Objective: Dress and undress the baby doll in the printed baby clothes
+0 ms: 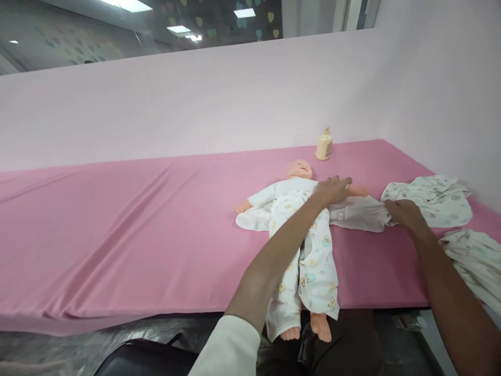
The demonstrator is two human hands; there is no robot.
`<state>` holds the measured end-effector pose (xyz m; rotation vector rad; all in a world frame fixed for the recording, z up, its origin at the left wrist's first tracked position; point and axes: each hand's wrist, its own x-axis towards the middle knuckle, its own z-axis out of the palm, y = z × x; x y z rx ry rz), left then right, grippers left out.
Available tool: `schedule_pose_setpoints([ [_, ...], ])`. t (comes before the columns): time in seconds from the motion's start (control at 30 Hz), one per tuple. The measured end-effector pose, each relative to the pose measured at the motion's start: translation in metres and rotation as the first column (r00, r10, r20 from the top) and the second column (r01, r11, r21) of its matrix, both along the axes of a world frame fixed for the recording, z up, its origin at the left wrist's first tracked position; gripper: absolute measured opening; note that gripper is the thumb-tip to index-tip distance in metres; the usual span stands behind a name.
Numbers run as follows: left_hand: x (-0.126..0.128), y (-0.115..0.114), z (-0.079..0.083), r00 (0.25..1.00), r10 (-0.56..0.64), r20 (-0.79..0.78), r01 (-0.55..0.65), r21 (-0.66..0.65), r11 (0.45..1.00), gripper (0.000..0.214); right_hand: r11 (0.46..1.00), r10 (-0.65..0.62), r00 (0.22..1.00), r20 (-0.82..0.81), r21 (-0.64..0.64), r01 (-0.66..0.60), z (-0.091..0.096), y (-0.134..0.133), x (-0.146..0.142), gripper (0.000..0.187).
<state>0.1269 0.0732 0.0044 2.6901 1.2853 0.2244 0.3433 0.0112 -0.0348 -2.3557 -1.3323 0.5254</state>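
A baby doll (299, 169) lies on its back, head toward the wall, in a white long-sleeved top (261, 196) and patterned pants (319, 261). Its bare feet reach past the table's front edge. My left hand (333, 190) closes around the doll's arm (358, 191) on the right side, near the shoulder, and the forearm sticks out bare beyond my fingers. My right hand (405, 213) pinches the end of a white garment (358, 213), which stretches out from beneath the doll. Part of this garment also shows under the doll's other arm.
A pump bottle (324, 144) stands near the wall behind the doll. Crumpled printed cloth (434, 201) lies to the right, with another cloth pile (475, 261) closer to me. Pink sheeting (136, 235) covers the table. A black chair (144, 357) is at the lower left.
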Motion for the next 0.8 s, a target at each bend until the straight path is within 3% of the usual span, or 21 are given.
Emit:
schedule_pose_setpoints([
  [0.2, 0.004, 0.008, -0.006, 0.997, -0.002, 0.075, 0.006, -0.050, 0.999, 0.044, 0.998, 0.021, 0.997, 0.075, -0.057, -0.017, -0.002, -0.001, -0.007, 0.032],
  [0.5, 0.017, 0.003, -0.023, 0.987, -0.047, -0.157, 0.045, -0.019, 0.999, 0.046, 0.986, 0.158, 0.925, 0.347, -0.103, -0.129, -0.011, -0.007, -0.030, 0.044],
  [0.57, 0.016, 0.004, -0.022, 0.986, -0.054, -0.158, 0.052, -0.014, 0.999, 0.048, 0.987, 0.159, 0.885, 0.439, -0.042, -0.156, -0.013, -0.012, -0.034, 0.044],
  [0.67, 0.005, 0.001, -0.013, 0.992, -0.062, -0.106, 0.066, 0.039, 0.997, 0.050, 0.976, 0.056, 0.774, 0.630, 0.130, -0.176, -0.014, -0.020, -0.040, 0.042],
  [0.73, -0.012, -0.005, -0.003, 0.998, -0.052, -0.028, 0.055, 0.118, 0.991, 0.046, 0.953, -0.016, 0.701, 0.713, 0.223, -0.205, -0.012, -0.025, -0.044, 0.040],
  [0.8, -0.037, -0.015, 0.006, 0.994, -0.016, 0.104, -0.005, 0.199, 0.980, 0.037, 0.930, -0.053, 0.678, 0.733, 0.284, -0.234, -0.008, -0.029, -0.048, 0.039],
])
